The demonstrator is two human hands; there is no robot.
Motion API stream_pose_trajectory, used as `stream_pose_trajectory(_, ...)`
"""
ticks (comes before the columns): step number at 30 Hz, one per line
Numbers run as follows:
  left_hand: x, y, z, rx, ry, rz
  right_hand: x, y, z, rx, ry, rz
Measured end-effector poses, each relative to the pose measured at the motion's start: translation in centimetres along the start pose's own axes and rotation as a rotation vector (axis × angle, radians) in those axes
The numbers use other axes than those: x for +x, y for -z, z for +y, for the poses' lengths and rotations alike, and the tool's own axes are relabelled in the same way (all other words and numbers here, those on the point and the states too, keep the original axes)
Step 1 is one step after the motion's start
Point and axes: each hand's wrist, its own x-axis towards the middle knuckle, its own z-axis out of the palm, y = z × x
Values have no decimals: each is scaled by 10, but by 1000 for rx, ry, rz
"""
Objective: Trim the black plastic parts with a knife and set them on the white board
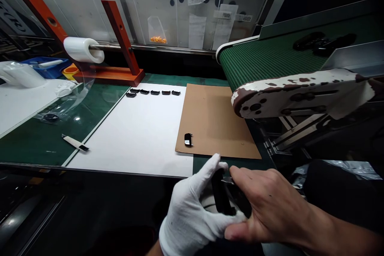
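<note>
Gripping black part (221, 196): gloved left hand (189, 212), bare right hand (274, 204). From hands: cardboard (214, 116) on bench (30, 140) 12 o'clock, conveyor (258, 64) 1, roll (80, 49) 10.

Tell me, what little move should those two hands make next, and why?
Perhaps lower the black part onto the brown cardboard, beside the small black piece. The gloved left hand and bare right hand hold the part between them, on the near side of the cardboard, where that piece already lies.
</note>
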Motion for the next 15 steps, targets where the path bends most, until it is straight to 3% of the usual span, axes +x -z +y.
stream_pose_trajectory(15, 2, -2, -1, -87, 48, 49, -1, -1, -1, -23, 23, -19)
